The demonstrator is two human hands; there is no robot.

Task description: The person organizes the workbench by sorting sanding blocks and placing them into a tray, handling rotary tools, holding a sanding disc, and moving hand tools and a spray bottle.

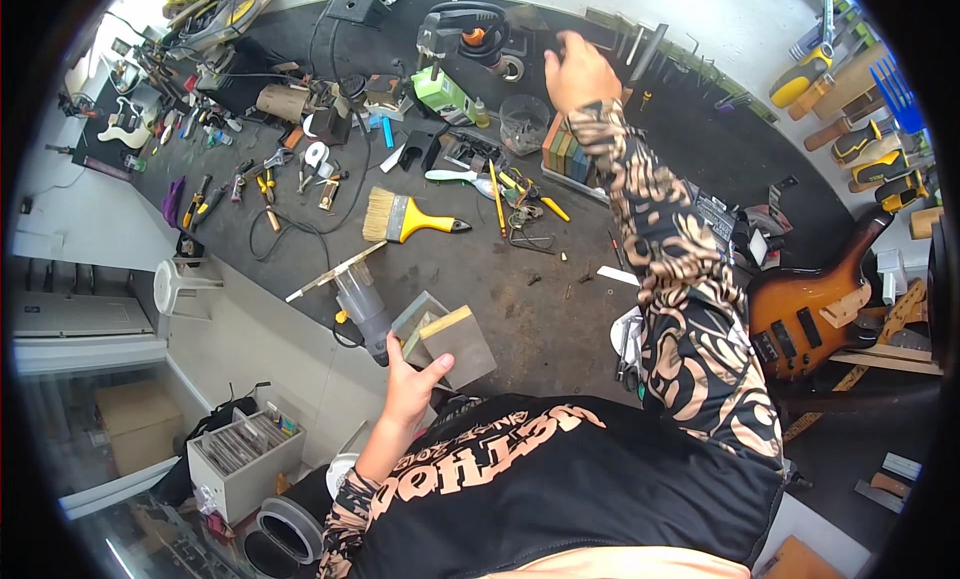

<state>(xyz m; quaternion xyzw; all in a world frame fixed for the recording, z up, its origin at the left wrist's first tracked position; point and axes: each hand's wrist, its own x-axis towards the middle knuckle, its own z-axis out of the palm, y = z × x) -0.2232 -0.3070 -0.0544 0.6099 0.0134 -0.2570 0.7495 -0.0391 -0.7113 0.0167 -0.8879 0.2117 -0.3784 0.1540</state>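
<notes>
My left hand (pixel 408 381) is at the near edge of the bench, its thumb on a grey flat-faced block (pixel 463 351) with a pale yellow edge. A second grey piece (pixel 418 314) lies against that block's far side. Just left of these stands a small grey power tool (pixel 368 314) with a clear housing and a flat base plate. My right hand (pixel 582 74) is stretched to the back of the bench, thumb and fingers apart, with nothing visible in it. Below its wrist sits a row of coloured blocks (pixel 567 151), partly hidden by my sleeve.
A wide brush (pixel 410 217) with a yellow handle lies mid-bench. Beyond it are a pencil (pixel 497 199), yellow-handled pliers (pixel 540 197) and a clear round tub (pixel 524 124). A sunburst guitar body (pixel 815 314) is at the right. Hand tools hang along the right wall.
</notes>
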